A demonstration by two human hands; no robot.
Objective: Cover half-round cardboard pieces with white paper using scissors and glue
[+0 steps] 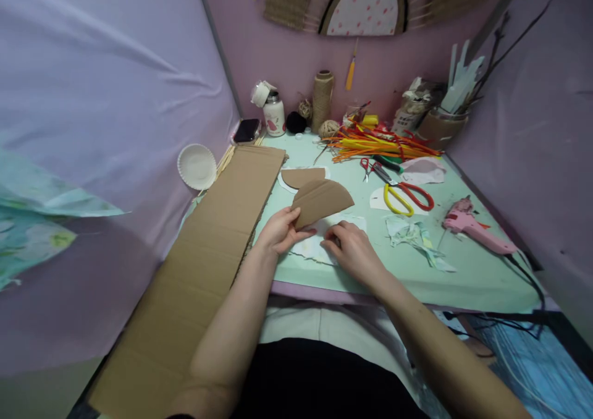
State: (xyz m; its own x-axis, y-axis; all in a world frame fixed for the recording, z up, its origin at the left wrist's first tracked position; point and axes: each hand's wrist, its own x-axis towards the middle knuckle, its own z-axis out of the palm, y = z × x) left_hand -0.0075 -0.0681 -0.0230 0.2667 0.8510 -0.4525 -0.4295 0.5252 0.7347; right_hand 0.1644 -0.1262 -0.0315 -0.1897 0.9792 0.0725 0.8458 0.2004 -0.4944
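My left hand [279, 232] pinches a brown cardboard half-circle [324, 201] between thumb and fingers, tilted just above the table. Beneath it lies a pale cloth piece [312, 249] with frayed edges. My right hand [351, 249] rests over that cloth's right side, fingers curled and pressed together. Whatever sits between those fingertips is hidden. Behind the held piece, another cardboard half-circle [303, 177] lies on a white backing with a wider curved edge.
A long cardboard sheet [217, 221] covers the table's left side. On the right are large scissors [401, 190], small red scissors [366, 169], cloth scraps [412, 237] and a pink glue gun [472, 227]. Orange strips [370, 142], a twine cone [323, 101] and a bottle [274, 115] stand behind.
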